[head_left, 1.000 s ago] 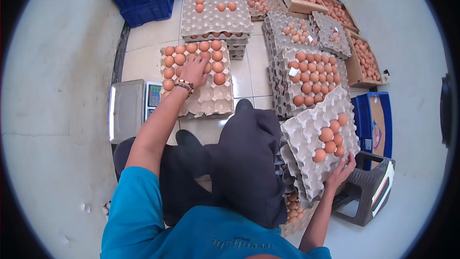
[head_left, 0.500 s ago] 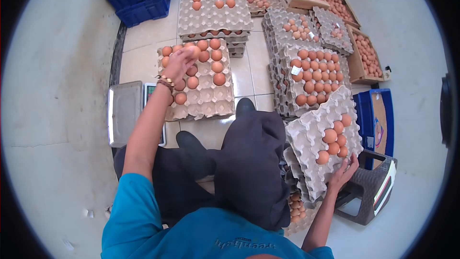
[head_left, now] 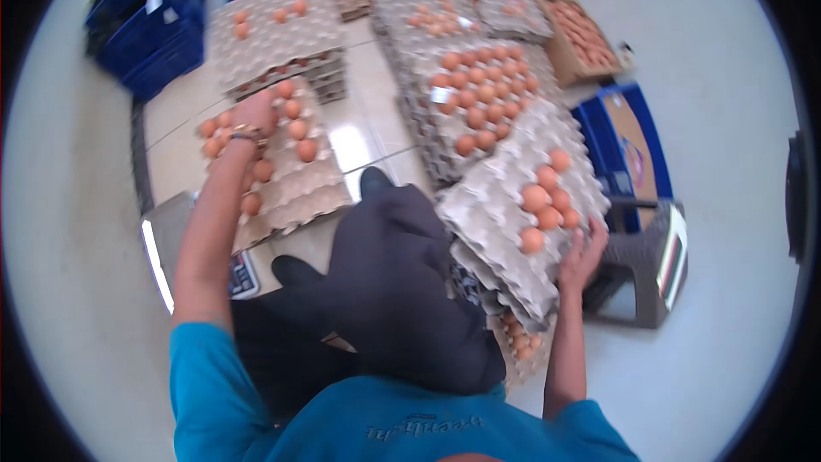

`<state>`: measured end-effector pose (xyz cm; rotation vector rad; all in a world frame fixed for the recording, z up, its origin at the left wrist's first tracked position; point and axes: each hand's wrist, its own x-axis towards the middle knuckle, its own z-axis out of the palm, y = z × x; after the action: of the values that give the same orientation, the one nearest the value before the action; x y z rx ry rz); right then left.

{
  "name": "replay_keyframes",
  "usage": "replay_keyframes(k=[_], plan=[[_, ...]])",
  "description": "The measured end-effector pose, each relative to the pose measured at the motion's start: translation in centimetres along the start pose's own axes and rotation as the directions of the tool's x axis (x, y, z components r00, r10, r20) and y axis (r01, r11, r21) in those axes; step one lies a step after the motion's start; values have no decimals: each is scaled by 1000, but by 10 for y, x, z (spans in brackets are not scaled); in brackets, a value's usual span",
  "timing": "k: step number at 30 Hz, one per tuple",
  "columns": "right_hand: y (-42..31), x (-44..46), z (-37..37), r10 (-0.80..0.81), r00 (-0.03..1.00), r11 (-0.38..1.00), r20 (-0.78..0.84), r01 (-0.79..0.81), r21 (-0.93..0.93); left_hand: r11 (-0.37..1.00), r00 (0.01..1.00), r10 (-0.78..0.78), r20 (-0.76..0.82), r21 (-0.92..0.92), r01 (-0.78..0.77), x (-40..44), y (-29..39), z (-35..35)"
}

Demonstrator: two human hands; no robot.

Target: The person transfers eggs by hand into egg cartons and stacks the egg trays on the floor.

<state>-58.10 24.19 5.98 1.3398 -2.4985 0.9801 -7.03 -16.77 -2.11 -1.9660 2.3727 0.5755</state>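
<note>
My left hand [head_left: 256, 113] is over the upper part of an egg tray [head_left: 299, 192] on the floor at the left; blur and the back of the hand hide its fingers and anything in them. Brown eggs [head_left: 306, 151] sit in cups on both sides of the hand, and the tray's lower right cups hold none. At the right, my right hand [head_left: 583, 258] rests with fingers apart against the edge of a tilted tray [head_left: 487, 197] on a stack. Several eggs [head_left: 535, 198] lie in the middle of that tilted tray.
Another tray stack [head_left: 274, 38] stands beyond the left tray. Fuller egg trays [head_left: 483, 90] rise beyond the tilted one. Blue crates [head_left: 158, 30] are at the upper left, a scale [head_left: 168, 235] at the left, wooden egg boxes [head_left: 581, 34] at the upper right, and a dark stool [head_left: 637, 269] at the right.
The camera view has turned, shifting the scene leftward. My left hand held an egg above the left tray half a second ago; now it is lower over the tray. My right hand remains at the tilted tray.
</note>
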Motion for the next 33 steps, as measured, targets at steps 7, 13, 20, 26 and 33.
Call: replay_keyframes(k=[7,13,20,26,33], plan=[[-1,3,1,-56,997,996,-55,60,72,959,992,126,-16,-255,-126,-42,25,-62],[-1,1,-1,-46,997,991,-68,54,120,608,759,643,-100,-536,-586,-104,186,-124],[0,3,-1,-58,992,986,-108,74,148,443,447,894,28,-200,-874,-147,344,-79],[-5,2,-7,-23,996,985,-81,36,171,421,415,905,88,-61,-905,-126,366,-30],[-4,2,-4,-10,996,981,-85,27,193,363,426,900,-88,-390,-846,-101,394,-26]])
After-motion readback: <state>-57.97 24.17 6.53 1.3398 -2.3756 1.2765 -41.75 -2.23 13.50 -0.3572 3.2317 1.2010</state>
